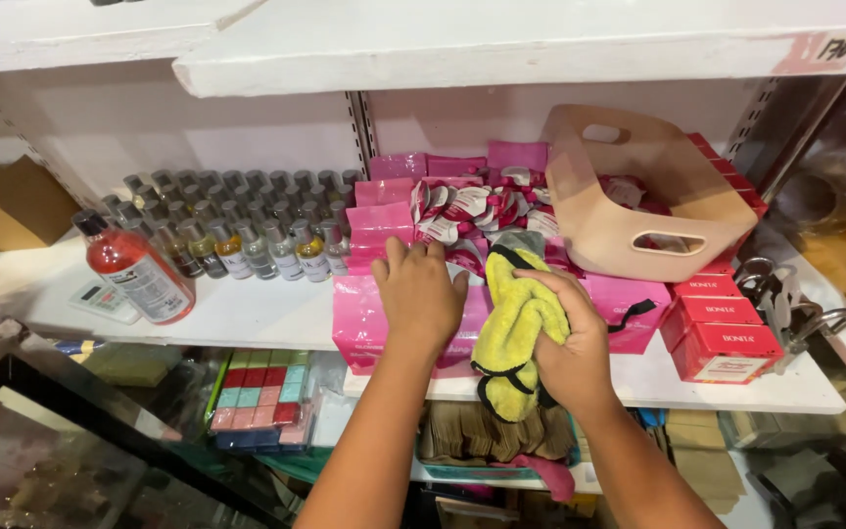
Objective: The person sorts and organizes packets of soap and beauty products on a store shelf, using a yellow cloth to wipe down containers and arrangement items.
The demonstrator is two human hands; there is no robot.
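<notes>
My left hand (418, 294) lies flat, fingers apart, on a pink box (364, 323) at the front of a white shelf (247, 315). My right hand (572, 345) grips a crumpled yellow cloth with black trim (513, 333), held just right of the left hand over the pink boxes. Behind both hands lie several pink and white sachets (472, 211) and more pink boxes (384, 220).
A beige plastic basket (638, 201) leans tilted at the back right. Red boxes (727, 338) stack at the right. Several small clear bottles (237, 230) stand at the left, with an orange-liquid bottle (139, 269) lying beside them. A lower shelf holds a coloured palette (258, 390).
</notes>
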